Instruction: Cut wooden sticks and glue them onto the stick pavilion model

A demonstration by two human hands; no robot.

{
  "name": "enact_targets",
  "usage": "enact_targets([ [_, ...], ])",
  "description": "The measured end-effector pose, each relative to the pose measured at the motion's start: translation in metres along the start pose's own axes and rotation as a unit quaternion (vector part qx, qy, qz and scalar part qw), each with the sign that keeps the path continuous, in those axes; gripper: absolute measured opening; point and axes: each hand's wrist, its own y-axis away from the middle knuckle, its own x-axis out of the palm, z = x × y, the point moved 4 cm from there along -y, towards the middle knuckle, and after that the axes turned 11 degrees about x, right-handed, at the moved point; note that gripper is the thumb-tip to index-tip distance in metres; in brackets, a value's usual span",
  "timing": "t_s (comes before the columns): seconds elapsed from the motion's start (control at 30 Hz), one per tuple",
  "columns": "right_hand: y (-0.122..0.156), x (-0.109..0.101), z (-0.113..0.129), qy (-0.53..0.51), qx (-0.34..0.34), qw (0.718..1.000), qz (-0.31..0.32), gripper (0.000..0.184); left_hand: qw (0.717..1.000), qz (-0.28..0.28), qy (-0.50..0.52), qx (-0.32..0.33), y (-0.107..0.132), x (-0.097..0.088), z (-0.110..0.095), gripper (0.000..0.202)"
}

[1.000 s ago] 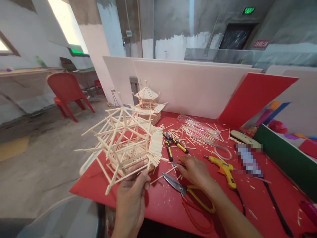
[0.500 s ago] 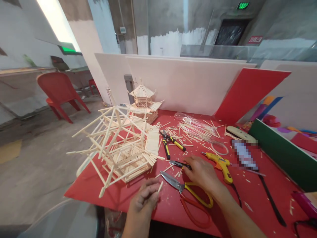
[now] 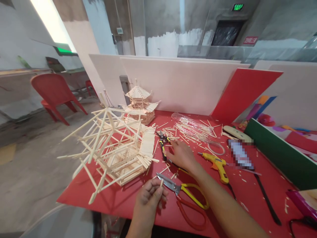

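Yellow-and-black metal hand cutters [image 3: 162, 148]: one handle partly hidden behind right hand [image 3: 182, 156]; right fingers half curled, grip cannot be confirmed. Left hand [image 3: 148, 201], above near edge of red-topped bench [image 3: 111, 200]: fingers pinched on short pale wooden stick [image 3: 161, 182], lower end hidden. Clear plastic bag [image 3: 193, 127], toward far edge: contains thin wooden sticks, uncountable. Pale wooden-stick pagodas, two: open-framed pagoda [image 3: 122, 158] at left edge, roofed pagoda [image 3: 139, 105] at far left.
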Motion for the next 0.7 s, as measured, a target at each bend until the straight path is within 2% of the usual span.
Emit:
enact_targets([
  [0.1, -0.025, 0.005, 0.015, 0.0, -0.008, 1.0, 0.008, 0.054, 1.0, -0.017, -0.01, -0.005, 0.0, -0.004, 0.0, 0.038],
  [0.2, -0.018, 0.001, 0.012, -0.006, -0.016, 1.0, 0.01, 0.049, 1.0, -0.023, -0.02, -0.006, 0.001, -0.009, 0.0, 0.037],
  [0.3, 0.024, -0.009, -0.008, -0.018, -0.015, 0.999, 0.023, 0.044, 0.999, -0.025, -0.028, -0.002, -0.001, -0.014, 0.001, 0.036],
  [0.4, 0.085, -0.009, -0.034, -0.032, -0.021, 0.996, 0.083, 0.035, 0.999, -0.022, -0.036, -0.002, -0.005, -0.014, 0.005, 0.037],
  [0.47, 0.123, 0.0, -0.043, -0.038, -0.052, 0.991, 0.113, 0.042, 0.999, -0.012, -0.043, -0.003, -0.008, -0.011, 0.008, 0.039],
  [0.5, 0.138, 0.005, -0.046, -0.022, -0.058, 0.993, 0.1, 0.055, 0.999, -0.006, -0.047, -0.004, -0.01, -0.01, 0.009, 0.04],
  [0.6, 0.161, 0.022, -0.049, 0.021, -0.038, 0.997, 0.069, 0.075, 0.998, 0.007, -0.055, 0.001, -0.011, -0.006, 0.012, 0.039],
  [0.7, 0.16, 0.034, -0.048, 0.073, -0.027, 0.995, 0.067, 0.073, 0.998, 0.009, -0.062, 0.02, -0.009, -0.006, 0.012, 0.037],
])
